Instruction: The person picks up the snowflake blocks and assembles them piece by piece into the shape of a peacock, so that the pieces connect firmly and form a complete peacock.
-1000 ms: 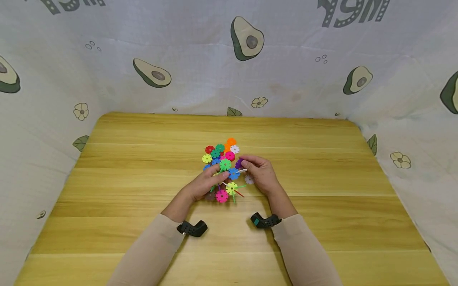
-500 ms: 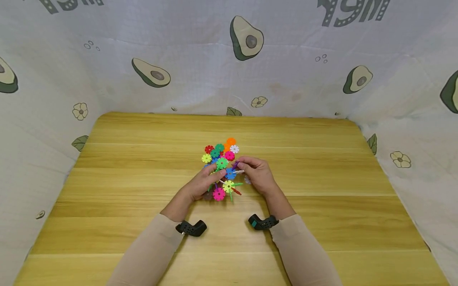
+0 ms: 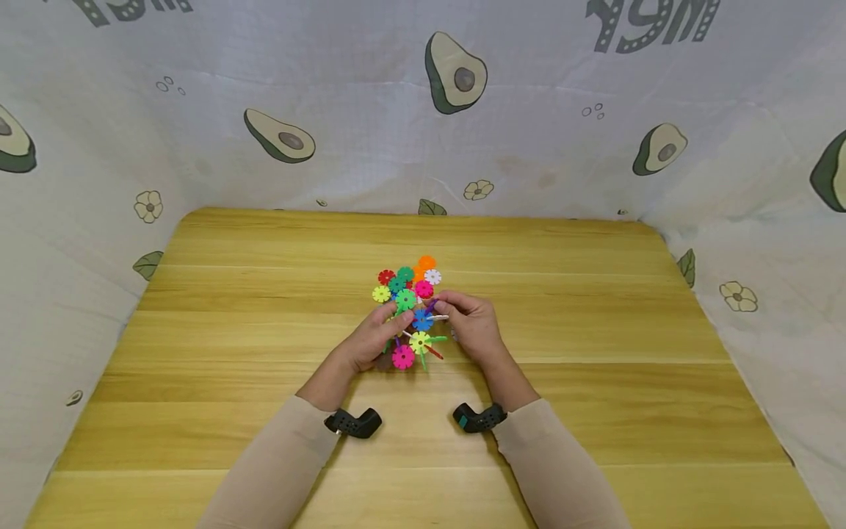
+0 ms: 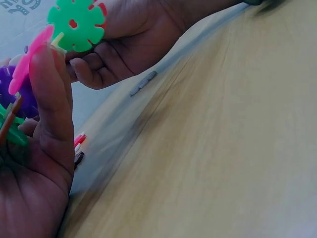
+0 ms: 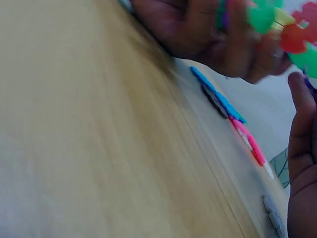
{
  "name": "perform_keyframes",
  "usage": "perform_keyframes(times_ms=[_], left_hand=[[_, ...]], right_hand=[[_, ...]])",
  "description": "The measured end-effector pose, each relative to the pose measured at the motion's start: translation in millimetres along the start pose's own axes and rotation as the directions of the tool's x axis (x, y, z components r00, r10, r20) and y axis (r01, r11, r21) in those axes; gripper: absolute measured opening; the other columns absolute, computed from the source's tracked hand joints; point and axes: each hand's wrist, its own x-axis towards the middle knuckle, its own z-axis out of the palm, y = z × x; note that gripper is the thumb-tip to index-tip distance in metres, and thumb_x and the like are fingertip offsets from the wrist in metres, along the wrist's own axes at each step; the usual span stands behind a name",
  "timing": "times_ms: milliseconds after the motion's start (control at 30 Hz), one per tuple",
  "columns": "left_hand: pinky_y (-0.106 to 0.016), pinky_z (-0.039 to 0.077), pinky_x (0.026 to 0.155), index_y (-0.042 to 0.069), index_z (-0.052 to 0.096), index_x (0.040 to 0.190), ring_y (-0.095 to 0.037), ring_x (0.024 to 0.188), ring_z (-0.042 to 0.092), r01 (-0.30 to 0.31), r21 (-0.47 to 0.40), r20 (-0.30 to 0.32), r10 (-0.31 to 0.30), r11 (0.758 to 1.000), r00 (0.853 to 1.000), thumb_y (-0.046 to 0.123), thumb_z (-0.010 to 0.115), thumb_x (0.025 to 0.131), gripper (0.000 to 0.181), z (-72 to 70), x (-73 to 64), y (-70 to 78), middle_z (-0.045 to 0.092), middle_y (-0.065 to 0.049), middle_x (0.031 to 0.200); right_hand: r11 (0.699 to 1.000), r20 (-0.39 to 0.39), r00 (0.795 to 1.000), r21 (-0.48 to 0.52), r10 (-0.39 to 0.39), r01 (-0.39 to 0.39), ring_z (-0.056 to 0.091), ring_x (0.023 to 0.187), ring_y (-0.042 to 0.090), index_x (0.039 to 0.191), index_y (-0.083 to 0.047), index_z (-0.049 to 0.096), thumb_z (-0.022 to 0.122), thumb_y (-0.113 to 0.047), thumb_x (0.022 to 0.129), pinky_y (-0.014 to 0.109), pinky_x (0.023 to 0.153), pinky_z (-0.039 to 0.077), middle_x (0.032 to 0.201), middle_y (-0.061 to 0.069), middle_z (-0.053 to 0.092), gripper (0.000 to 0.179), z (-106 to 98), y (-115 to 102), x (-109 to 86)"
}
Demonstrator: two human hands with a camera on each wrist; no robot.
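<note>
My left hand (image 3: 371,339) grips a joined cluster of slotted plastic snowflake discs, held above the table. In it show a green disc (image 3: 405,299), a blue disc (image 3: 421,320), a yellow disc (image 3: 419,342) and a pink disc (image 3: 403,357); other pieces stand edge-on. With thumb and forefinger, my right hand (image 3: 474,325) pinches a purple disc (image 3: 431,306) right at the cluster's right side, beside a white disc (image 3: 438,318) seen edge-on. In the left wrist view the pink disc (image 4: 30,62) lies against the left thumb. Fingers hide where the purple disc meets the cluster.
Behind the hands, several loose discs lie on the wooden table (image 3: 595,330), among them a red disc (image 3: 386,277), an orange disc (image 3: 427,262) and a yellow disc (image 3: 381,294). A grey disc (image 5: 273,216) lies under the right hand. Patterned cloth (image 3: 370,88) walls the back and sides.
My right hand has moved left, bringing the purple disc up to the cluster and turning it edge-on. The cluster has shifted slightly left in my left hand.
</note>
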Motion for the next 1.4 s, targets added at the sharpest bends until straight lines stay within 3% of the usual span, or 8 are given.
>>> perform_keyframes(times_ms=[300, 400, 600, 700, 833, 967, 1167, 1400], left_hand=[[-0.024, 0.05, 0.092, 0.0, 0.049, 0.133, -0.011, 0.103, 0.059, 0.04, -0.044, -0.054, -0.043, 0.998, 0.998, 0.035, 0.049, 0.106, 0.045, 3.0, 2.4, -1.2, 0.063, 0.005, 0.108], [-0.023, 0.051, 0.084, 0.01, 0.051, 0.121, -0.012, 0.097, 0.057, 0.065, -0.098, -0.072, -0.072, 0.993, 0.995, 0.035, 0.045, 0.107, 0.029, 4.0, 3.3, -0.8, 0.061, 0.005, 0.102], [-0.021, 0.049, 0.073, 0.02, 0.054, 0.105, -0.011, 0.09, 0.053, 0.086, -0.193, -0.106, -0.108, 0.977, 0.988, 0.03, 0.037, 0.108, 0.02, 5.4, 4.0, 1.9, 0.059, 0.006, 0.096], [-0.021, 0.049, 0.073, 0.021, 0.054, 0.108, -0.01, 0.09, 0.053, 0.081, -0.208, -0.127, -0.109, 0.975, 0.986, 0.03, 0.037, 0.108, 0.02, 5.3, 3.8, 2.9, 0.061, 0.009, 0.096], [-0.021, 0.05, 0.077, 0.019, 0.053, 0.116, -0.009, 0.093, 0.055, 0.081, -0.204, -0.133, -0.109, 0.976, 0.985, 0.03, 0.036, 0.107, 0.022, 4.9, 3.2, 2.8, 0.059, 0.007, 0.101], [-0.02, 0.05, 0.077, 0.017, 0.05, 0.116, -0.008, 0.091, 0.056, 0.079, -0.209, -0.131, -0.108, 0.975, 0.985, 0.029, 0.036, 0.107, 0.02, 5.1, 3.0, 2.2, 0.056, 0.005, 0.1], [-0.02, 0.046, 0.069, 0.017, 0.05, 0.113, -0.009, 0.084, 0.054, 0.082, -0.191, -0.139, -0.11, 0.978, 0.984, 0.028, 0.038, 0.106, 0.017, 4.9, 3.8, -0.1, 0.058, 0.006, 0.094], [-0.021, 0.045, 0.072, 0.009, 0.046, 0.128, -0.009, 0.088, 0.054, 0.081, -0.164, -0.133, -0.104, 0.983, 0.986, 0.023, 0.042, 0.104, 0.028, 5.6, 4.8, -0.5, 0.057, 0.004, 0.1]], right_hand=[[0.964, -0.051, 0.991, -0.229, 0.124, -0.133, 0.069, 0.095, 0.005, 0.119, 0.003, 0.072, 0.066, -0.01, 0.099, 0.019, 0.085, 0.057, 0.108, 0.006, 0.078, 0.024, -8, -2, 1.6], [0.898, 0.018, 0.986, -0.415, 0.166, -0.144, 0.067, 0.107, 0.017, 0.123, -0.009, 0.073, 0.069, -0.017, 0.098, 0.031, 0.096, 0.055, 0.121, 0.011, 0.073, 0.027, -21, -5, 2.7], [0.686, 0.16, 0.949, -0.724, 0.271, -0.074, 0.052, 0.12, 0.028, 0.115, -0.018, 0.075, 0.084, -0.03, 0.085, 0.047, 0.106, 0.045, 0.12, 0.005, 0.067, 0.033, -51, -16, 3.4], [0.632, 0.194, 0.915, -0.771, 0.354, -0.081, 0.046, 0.116, 0.026, 0.111, -0.02, 0.074, 0.086, -0.035, 0.082, 0.046, 0.099, 0.044, 0.117, 0.004, 0.063, 0.035, -55, -22, 3.5], [0.61, 0.214, 0.898, -0.789, 0.385, -0.073, 0.045, 0.115, 0.027, 0.108, -0.02, 0.073, 0.086, -0.034, 0.082, 0.044, 0.097, 0.045, 0.116, 0.004, 0.062, 0.032, -53, -24, 4.4], [0.611, 0.208, 0.906, -0.789, 0.37, -0.068, 0.046, 0.111, 0.026, 0.104, -0.018, 0.072, 0.087, -0.032, 0.082, 0.04, 0.094, 0.044, 0.11, 0.003, 0.063, 0.03, -52, -21, 5.1], [0.683, 0.153, 0.936, -0.721, 0.316, -0.113, 0.055, 0.087, 0.021, 0.101, -0.015, 0.066, 0.082, -0.028, 0.088, 0.032, 0.079, 0.047, 0.092, 0.003, 0.064, 0.024, -49, -15, 5.3], [0.902, 0.116, 0.985, -0.427, 0.126, -0.065, 0.065, 0.086, 0.014, 0.102, -0.005, 0.069, 0.075, -0.015, 0.094, 0.02, 0.077, 0.055, 0.099, 0.009, 0.071, 0.014, -40, -11, 3.4]])
